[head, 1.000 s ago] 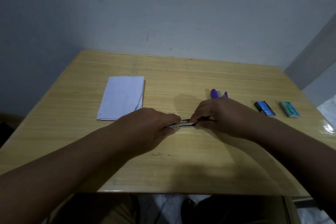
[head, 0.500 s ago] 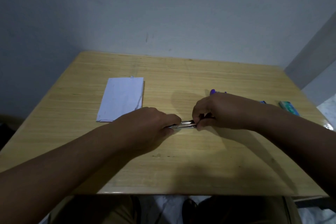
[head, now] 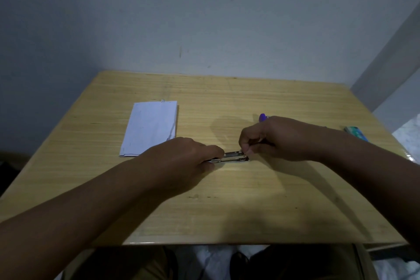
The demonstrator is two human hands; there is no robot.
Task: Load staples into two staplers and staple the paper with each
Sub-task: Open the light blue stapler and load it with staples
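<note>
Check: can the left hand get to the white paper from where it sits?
Probably yes. The left hand grips the metal stapler, and the paper lies flat just beyond it with nothing between them. It must let go of the stapler first.

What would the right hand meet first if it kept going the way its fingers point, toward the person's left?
Probably the metal stapler, which the right hand already pinches at its near end; beyond it sits the left hand gripping the other end. Depth is hard to judge.
</note>
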